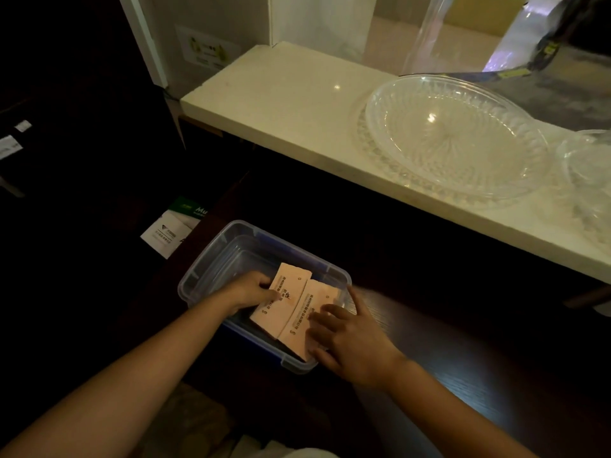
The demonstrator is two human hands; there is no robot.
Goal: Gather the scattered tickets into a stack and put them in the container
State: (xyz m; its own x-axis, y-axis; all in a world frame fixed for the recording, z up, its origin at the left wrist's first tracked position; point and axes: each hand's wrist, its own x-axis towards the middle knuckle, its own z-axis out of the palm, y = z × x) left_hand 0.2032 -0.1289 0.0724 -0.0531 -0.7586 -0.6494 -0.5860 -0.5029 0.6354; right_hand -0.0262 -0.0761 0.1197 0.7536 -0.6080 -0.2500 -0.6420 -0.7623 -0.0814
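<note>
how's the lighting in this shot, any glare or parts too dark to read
Head view: uneven light; the pale counter and glass dish are bright with small glare spots; the left side is nearly black; tickets and container are dim but visible; wide-angle bends the edges.

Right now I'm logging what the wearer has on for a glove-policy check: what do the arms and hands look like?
Both hands, left and right, are bare: no gloves, and no rings, watch or wristband that I can make out in the dim light. Both forearms are uncovered as far as the frame shows, with no sleeves in view.
</note>
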